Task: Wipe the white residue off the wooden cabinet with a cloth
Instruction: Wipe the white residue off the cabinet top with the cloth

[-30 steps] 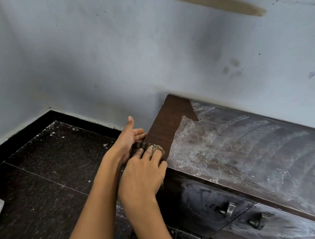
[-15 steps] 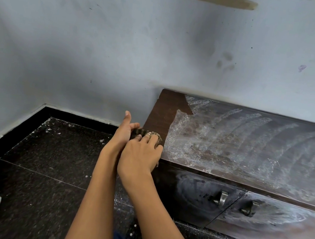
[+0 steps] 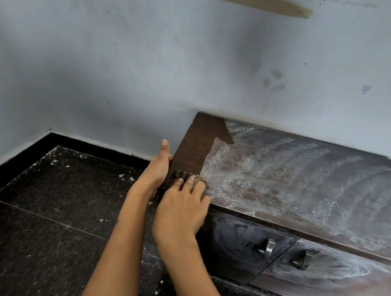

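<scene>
Now your right hand (image 3: 181, 210) presses a brownish cloth (image 3: 191, 178) flat under straight fingers at the front left corner of the wooden cabinet (image 3: 308, 187). Your left hand (image 3: 157, 167) rests open-palmed against the cabinet's left edge. White residue (image 3: 273, 173) streaks the top, beside a clean dark strip (image 3: 194, 145).

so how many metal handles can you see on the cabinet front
2. One handle is on the left panel of the cabinet front, the other handle just right of the seam between panels. The front runs out of frame to the right, so more may be hidden.
</scene>
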The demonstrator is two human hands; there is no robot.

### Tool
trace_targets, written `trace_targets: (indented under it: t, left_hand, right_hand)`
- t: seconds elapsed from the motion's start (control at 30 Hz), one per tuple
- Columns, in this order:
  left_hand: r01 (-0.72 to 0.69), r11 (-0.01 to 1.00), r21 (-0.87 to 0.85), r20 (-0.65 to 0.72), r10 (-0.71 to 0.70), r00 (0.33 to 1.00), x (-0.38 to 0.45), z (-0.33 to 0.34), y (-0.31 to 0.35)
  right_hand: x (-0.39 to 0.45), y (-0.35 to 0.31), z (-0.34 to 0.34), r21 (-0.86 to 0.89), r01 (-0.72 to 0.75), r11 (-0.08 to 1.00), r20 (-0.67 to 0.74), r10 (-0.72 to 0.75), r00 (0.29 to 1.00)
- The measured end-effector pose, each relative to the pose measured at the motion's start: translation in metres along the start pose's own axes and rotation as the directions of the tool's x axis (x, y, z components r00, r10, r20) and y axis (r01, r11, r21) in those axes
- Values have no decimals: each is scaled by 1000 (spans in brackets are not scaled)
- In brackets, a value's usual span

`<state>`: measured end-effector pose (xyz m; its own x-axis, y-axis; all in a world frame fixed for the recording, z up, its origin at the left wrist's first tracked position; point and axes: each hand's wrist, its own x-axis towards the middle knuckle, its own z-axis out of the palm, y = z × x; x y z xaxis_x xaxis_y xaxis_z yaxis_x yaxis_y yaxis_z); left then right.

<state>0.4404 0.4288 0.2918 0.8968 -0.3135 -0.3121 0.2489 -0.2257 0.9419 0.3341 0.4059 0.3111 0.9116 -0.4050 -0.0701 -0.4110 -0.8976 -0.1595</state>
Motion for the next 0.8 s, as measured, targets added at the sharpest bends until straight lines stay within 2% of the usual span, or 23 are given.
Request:
trace_targets:
  t: [0.17,0.33,0.43,0.67,0.8]
  left_hand:
    - [-5,1000,15,-53,6,999,3,-6,-1]
    - [30,999,23,-41,-29,999,-5,0,5]
    - [39,990,134,-41,-34,999,-5,4,2]
    - [-20,938,345,-114,64,991,-11,12,2]
    - [-31,918,394,-115,83,990,-7,14,-1]
  right_hand:
    - [2,-10,7,22,123,992,-19,-123,992]
    - [2,16,2,34,9,999,-59,-7,998]
    - [0,25,2,33,-44,998,-56,46,997]
    - [3,12,4,29,58,998,-63,-56,996]
    - [1,32,-3,57,12,998,-79,-7,997]
